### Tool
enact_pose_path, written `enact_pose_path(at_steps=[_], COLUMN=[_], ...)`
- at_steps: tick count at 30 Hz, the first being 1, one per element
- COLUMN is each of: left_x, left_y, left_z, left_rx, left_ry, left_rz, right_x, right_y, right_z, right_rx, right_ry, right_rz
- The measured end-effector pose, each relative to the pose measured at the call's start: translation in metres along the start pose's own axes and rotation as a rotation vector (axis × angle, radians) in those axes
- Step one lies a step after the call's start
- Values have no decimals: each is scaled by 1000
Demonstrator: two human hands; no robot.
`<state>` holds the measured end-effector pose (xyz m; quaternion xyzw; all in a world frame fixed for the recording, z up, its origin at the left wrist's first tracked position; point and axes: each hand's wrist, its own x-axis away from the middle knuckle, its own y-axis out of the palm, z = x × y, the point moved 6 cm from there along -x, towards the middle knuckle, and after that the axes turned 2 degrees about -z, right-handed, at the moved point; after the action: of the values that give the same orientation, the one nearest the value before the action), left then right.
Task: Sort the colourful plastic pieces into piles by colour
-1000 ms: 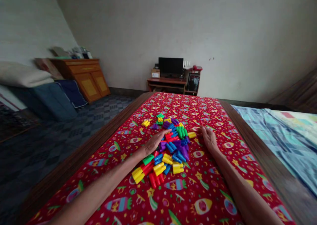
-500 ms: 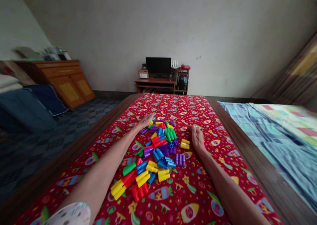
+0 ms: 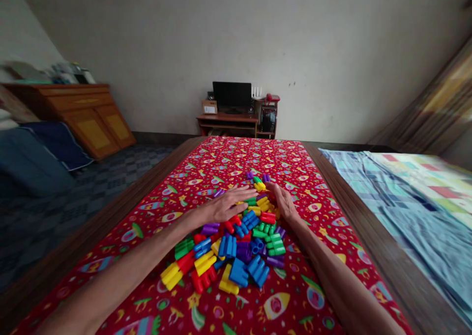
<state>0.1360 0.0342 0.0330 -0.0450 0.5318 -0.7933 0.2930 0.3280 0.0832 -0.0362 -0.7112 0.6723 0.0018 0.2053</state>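
Note:
A pile of plastic building blocks (image 3: 243, 249) in red, yellow, green, blue and purple lies on the red patterned cloth (image 3: 280, 305). My left hand (image 3: 228, 204) rests over the pile's far left side, fingers stretched out to the right across some blocks. At the right edge, my right hand (image 3: 283, 202) stands on its side with its fingers extended, touching blocks and holding none. Between the two hands sit yellow blocks (image 3: 262, 204) and a red block (image 3: 268, 218). Blocks beneath my left palm are partly hidden.
Dark wooden table edges (image 3: 332, 182) flank the cloth. Beyond the table stands a desk with a monitor (image 3: 232, 96). A bed with blue bedding (image 3: 391, 212) is at the right, and a wooden cabinet (image 3: 88, 118) at the left.
Both hands have moved closer together around the pile, my left hand going right and nearer. The blocks have shifted nearer and bunched up between the hands.

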Motion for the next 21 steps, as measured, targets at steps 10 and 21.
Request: enact_pose_path(at_steps=[10,21], left_x=[132,49], left_y=[48,23], left_z=[83,-10], left_rx=[-603,-474], left_ry=[254,128], left_rz=[-101,3], right_x=[-84,-48], right_y=[1,24], right_z=[-7,-44], right_rx=[385,258], right_ry=[-136,-128], right_rz=[-115,-341])
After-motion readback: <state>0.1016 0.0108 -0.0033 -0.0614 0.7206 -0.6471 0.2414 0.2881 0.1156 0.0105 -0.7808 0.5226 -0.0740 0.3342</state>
